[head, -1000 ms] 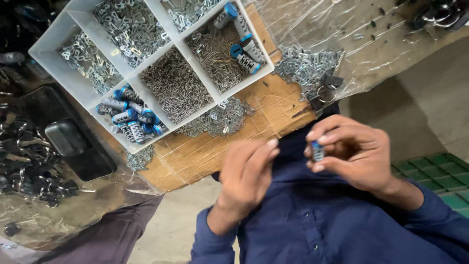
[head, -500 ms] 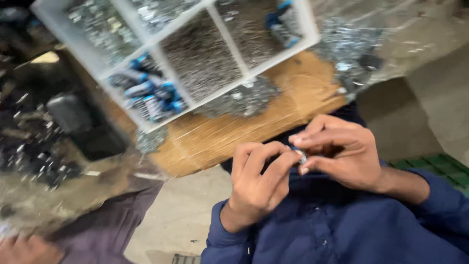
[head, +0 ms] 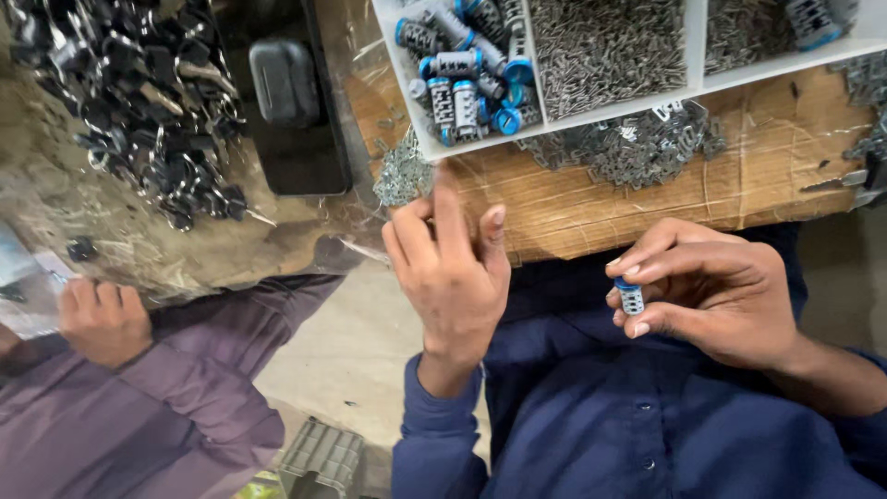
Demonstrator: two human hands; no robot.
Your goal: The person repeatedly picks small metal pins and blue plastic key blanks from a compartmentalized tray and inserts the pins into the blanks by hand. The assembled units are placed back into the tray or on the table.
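Head view: our right hand pinches a small blue-capped lock cylinder at centre right. Our left hand has let go since half a second ago, now empty, fingers loosely spread, lifted toward the white divided tray of cylinders at top centre.

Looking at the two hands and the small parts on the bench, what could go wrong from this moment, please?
1. The right hand pinches the small grey cylinder with a blue end only by its fingertips, above the lap and off the wooden board; it could slip and fall.
2. The left hand is raised close to the loose pile of small metal pieces at the edge of the board; a brush might push some off.
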